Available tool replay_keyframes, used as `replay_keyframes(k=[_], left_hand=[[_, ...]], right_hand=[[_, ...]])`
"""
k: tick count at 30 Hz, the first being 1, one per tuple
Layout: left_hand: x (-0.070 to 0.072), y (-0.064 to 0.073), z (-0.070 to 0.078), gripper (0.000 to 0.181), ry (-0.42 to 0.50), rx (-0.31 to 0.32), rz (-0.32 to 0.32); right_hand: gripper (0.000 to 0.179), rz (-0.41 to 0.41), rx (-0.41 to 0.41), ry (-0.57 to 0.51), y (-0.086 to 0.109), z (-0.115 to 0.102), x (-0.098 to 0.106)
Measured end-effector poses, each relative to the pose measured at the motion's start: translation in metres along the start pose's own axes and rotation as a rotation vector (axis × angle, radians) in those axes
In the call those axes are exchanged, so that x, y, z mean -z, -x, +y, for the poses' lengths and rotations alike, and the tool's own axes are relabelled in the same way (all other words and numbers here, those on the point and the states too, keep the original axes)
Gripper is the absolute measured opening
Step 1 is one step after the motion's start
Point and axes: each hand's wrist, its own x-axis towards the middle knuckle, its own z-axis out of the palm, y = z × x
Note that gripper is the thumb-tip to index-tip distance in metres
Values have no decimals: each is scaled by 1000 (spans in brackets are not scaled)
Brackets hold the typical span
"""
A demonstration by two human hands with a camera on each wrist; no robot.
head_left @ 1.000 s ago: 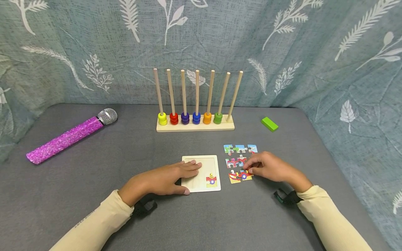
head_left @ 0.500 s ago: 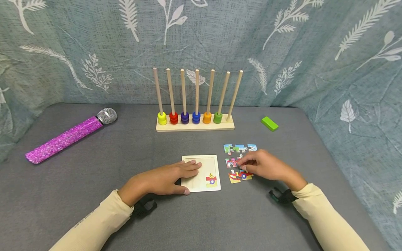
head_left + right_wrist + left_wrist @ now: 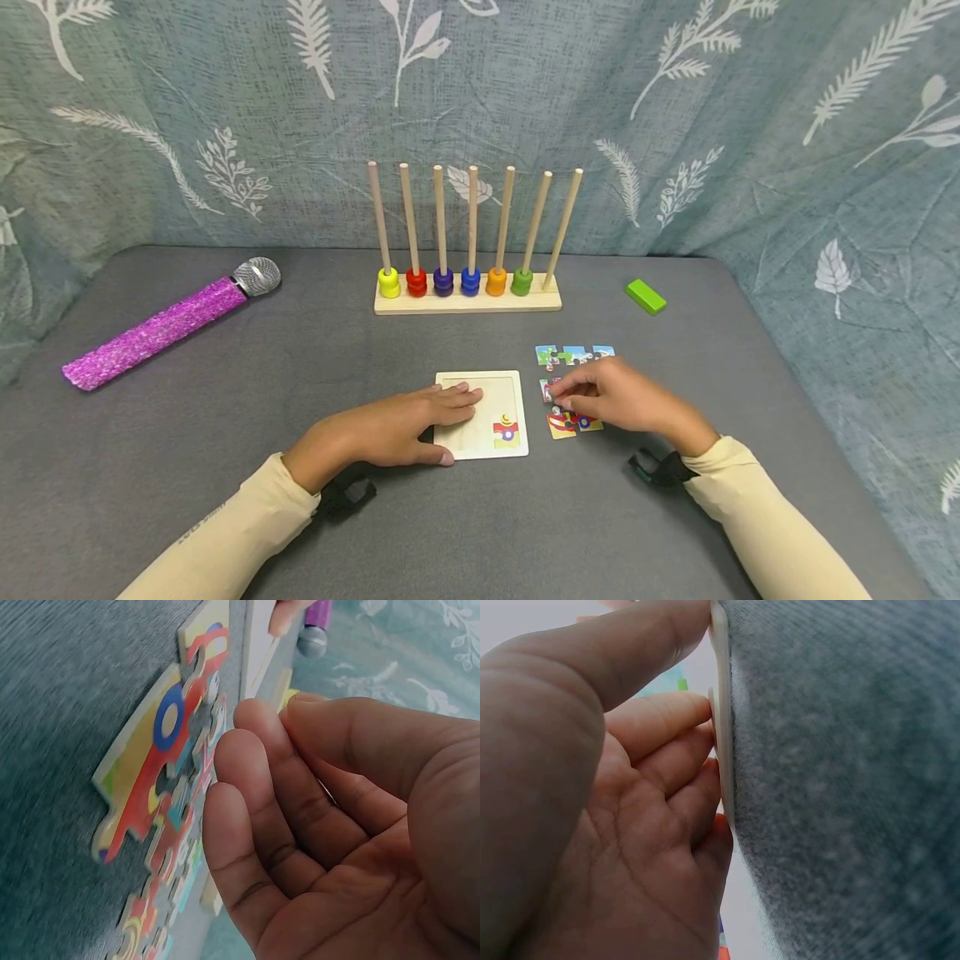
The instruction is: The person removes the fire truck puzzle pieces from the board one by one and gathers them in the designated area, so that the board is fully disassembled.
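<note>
My left hand [image 3: 408, 425] lies flat with its fingers spread across the left part of a shallow wooden puzzle tray [image 3: 498, 387]. In the left wrist view its fingertips touch the edge of the tray [image 3: 723, 712]. One red and yellow puzzle piece [image 3: 506, 432] sits in the tray's lower right corner. Over the loose puzzle pieces [image 3: 561, 425] to the right of the tray hovers my right hand [image 3: 630, 400], which hides some of them. The right wrist view shows its fingers loosely bent beside a puzzle piece [image 3: 142, 750], with nothing visible between thumb and fingers.
A wooden peg stand [image 3: 468, 305] with coloured beads stands at the back. To the far left lies a glittery purple microphone [image 3: 165, 327]. A green block [image 3: 645, 297] lies at the back right of the grey table [image 3: 360, 350]. Behind hangs a patterned curtain [image 3: 540, 92].
My right hand has moved leftward over the loose pieces, from the right column toward the left one. The left hand and the tray have stayed in place.
</note>
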Motion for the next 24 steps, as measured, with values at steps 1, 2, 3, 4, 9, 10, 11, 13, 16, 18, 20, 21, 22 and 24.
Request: replay_keyframes(k=[1, 2, 3, 4, 9, 10, 11, 13, 16, 18, 20, 21, 22, 24], left_hand=[[0, 0, 0, 64, 1, -1, 0], [0, 0, 0, 64, 2, -1, 0], [0, 0, 0, 64, 2, 0, 0], [0, 0, 0, 64, 3, 1, 0], [1, 0, 1, 63, 2, 6, -2], [1, 0, 1, 64, 1, 7, -3], [1, 0, 1, 64, 1, 7, -4], [1, 0, 0, 63, 3, 9, -6], [1, 0, 0, 63, 4, 10, -9], [1, 0, 0, 63, 6, 10, -10], [1, -1, 0, 63, 7, 11, -11], [1, -1, 0, 63, 8, 11, -12], [1, -1, 0, 63, 8, 11, -11], [0, 0, 0, 63, 9, 10, -9]], right_hand=[[18, 0, 12, 1, -1, -1, -1], [18, -2, 23, 2, -2, -2, -1], [18, -5, 30, -3, -3, -3, -2], [18, -10, 36, -11, -4, -3, -3], [19, -22, 51, -5, -9, -7, -7], [19, -18, 59, 4, -10, -7, -8], [19, -15, 67, 9, -10, -8, -8], [20, -7, 78, 16, -12, -9, -10], [19, -1, 76, 13, -13, -12, -12], [19, -3, 68, 13, -15, -15, -14], [19, -14, 68, 13, -18, -16, -16], [19, -19, 74, 18, -19, -16, -18], [19, -25, 80, 19, -20, -17, -19], [19, -41, 88, 21, -22, -19, -21]])
